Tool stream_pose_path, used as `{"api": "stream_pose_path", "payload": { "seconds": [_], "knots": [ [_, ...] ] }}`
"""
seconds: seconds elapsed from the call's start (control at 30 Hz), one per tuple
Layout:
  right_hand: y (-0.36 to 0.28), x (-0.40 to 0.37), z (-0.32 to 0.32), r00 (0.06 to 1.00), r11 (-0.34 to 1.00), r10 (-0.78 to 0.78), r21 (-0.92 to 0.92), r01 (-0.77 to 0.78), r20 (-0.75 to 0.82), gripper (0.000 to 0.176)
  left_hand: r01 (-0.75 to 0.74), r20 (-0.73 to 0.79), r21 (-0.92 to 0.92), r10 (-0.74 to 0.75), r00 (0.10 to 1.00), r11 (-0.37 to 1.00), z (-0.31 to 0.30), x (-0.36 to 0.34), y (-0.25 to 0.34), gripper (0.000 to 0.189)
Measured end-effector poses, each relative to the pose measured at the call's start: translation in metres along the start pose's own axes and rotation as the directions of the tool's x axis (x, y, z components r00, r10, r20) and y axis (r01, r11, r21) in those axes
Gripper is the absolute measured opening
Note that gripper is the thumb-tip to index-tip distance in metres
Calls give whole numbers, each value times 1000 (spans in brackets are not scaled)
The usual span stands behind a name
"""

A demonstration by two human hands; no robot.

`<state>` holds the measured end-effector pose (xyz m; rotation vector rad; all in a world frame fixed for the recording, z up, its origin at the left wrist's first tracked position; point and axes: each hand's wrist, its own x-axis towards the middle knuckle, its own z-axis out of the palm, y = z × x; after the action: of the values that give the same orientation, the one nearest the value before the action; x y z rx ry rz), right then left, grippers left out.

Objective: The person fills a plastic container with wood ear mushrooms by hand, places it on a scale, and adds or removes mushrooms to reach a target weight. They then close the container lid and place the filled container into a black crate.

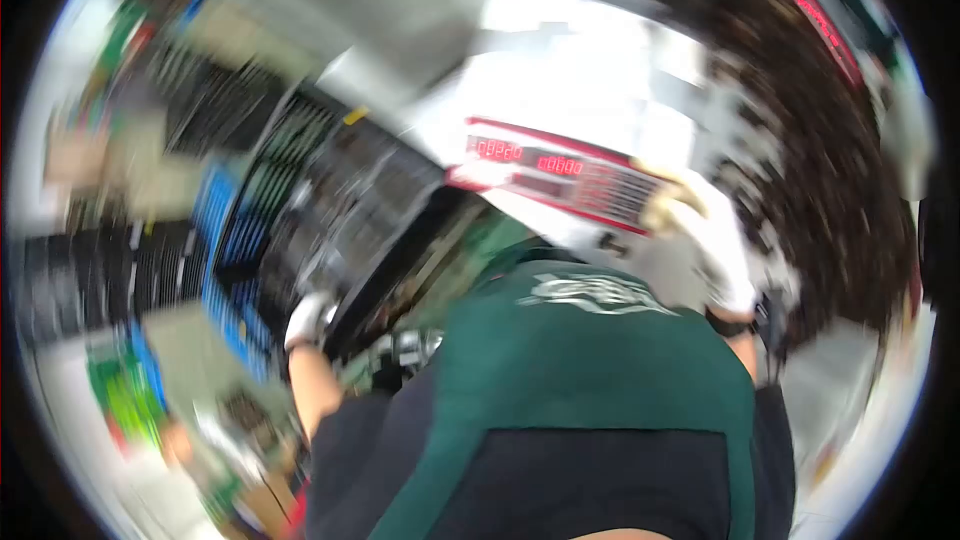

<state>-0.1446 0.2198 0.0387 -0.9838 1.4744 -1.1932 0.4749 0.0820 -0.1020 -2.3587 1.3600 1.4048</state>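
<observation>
My right hand (715, 245), in a white glove with yellowish fingertips, is at the right end of a red-framed panel (545, 188) with lit red digits and a keypad, like that of a weighing scale. Whether the fingertips press the keys is too blurred to say. Behind the panel a bright white surface (570, 70) is washed out by glare. My left hand (312, 318), also gloved in white, is at the near corner of a black crate (350, 190) holding clear, shiny contents I cannot make out. Its fingers are smeared by motion.
A large heap of dark brown pieces (820, 170) lies at the right, with another red display (825, 30) beyond it. More black crates (110, 275) and blue ones stand at the left. Another person (205, 470) is at the lower left.
</observation>
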Motion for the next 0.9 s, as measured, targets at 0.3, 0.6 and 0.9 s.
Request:
{"api": "stream_pose_path", "payload": {
  "seconds": [0.3,0.6,0.9],
  "knots": [
    [107,-46,-11,730,861,-379,-506,53,-568,20,-708,-178,131,719,671,694,88,60,158,24],
    [168,-110,18,448,860,-243,-405,-311,-860,12,-655,225,148,619,752,741,161,65,228,19],
    [209,-95,29,339,871,-352,-438,-223,-872,10,-602,269,163,552,789,782,149,80,249,16]
  ]
}}
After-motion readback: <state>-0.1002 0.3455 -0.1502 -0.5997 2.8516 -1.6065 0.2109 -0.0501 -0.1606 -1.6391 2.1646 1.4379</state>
